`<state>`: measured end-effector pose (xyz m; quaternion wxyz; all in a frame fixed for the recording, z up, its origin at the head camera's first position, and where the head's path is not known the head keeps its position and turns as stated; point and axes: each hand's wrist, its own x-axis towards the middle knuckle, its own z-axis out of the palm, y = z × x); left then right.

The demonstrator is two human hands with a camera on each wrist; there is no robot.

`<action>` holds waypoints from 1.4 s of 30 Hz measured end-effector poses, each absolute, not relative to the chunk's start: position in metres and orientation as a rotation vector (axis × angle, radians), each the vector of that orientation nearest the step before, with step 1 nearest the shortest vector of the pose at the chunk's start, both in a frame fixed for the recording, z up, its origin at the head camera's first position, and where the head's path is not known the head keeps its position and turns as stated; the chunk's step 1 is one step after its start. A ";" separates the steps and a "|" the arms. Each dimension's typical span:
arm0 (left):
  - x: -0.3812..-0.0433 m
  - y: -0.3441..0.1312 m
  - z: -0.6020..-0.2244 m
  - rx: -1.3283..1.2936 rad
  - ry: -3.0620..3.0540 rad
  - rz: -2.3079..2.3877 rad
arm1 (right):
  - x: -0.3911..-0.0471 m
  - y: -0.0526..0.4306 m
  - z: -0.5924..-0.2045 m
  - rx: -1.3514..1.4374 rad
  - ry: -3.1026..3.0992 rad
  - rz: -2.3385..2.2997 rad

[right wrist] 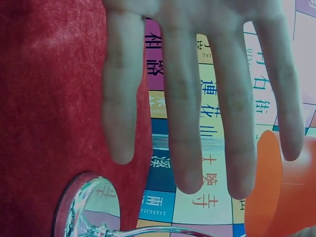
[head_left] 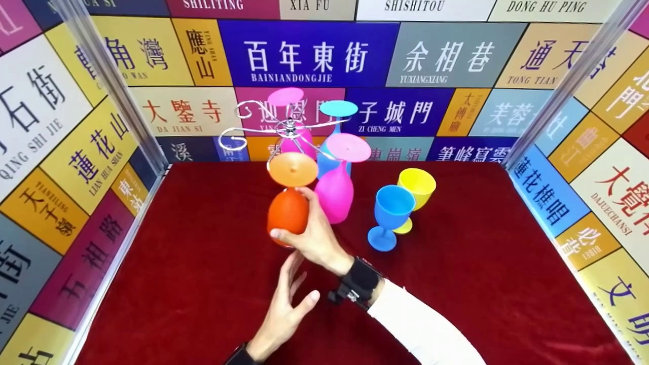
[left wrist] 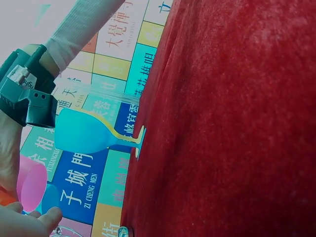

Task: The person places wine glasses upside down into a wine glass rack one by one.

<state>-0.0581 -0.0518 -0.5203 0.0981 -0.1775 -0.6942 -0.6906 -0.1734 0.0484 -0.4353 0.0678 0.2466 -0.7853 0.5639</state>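
Observation:
An orange goblet (head_left: 287, 215) is upside down at the front of a silver metal rack (head_left: 290, 128), its foot up near the curled arms. My right hand (head_left: 319, 241) grips the bowl from the right side, thumb low and forefinger near the stem. Just below the bowl, my left hand (head_left: 285, 309) holds nothing. In the right wrist view the left hand's four fingers (right wrist: 183, 108) are straight and spread, beside the orange rim. On the rack, a magenta goblet (head_left: 334, 195) hangs upside down right of the orange one; another magenta goblet (head_left: 304, 142) and a light-blue goblet (head_left: 329, 152) hang behind.
Right of the rack, a blue goblet (head_left: 394, 208) and a yellow goblet (head_left: 418, 187) stand upright on the red cloth (head_left: 192, 284), the blue one in front. Two left rack arms (head_left: 233, 138) carry no goblets. Printed panels (head_left: 309, 53) wall the back and sides.

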 end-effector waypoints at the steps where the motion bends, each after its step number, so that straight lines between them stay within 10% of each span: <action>1: -0.058 -0.052 -0.520 -0.526 -2.053 -2.045 | -0.174 0.049 -0.436 0.743 -2.362 1.700; 42: -0.055 -0.056 -0.505 -0.677 -2.150 -1.618 | -0.125 0.152 -0.448 0.856 -2.369 1.250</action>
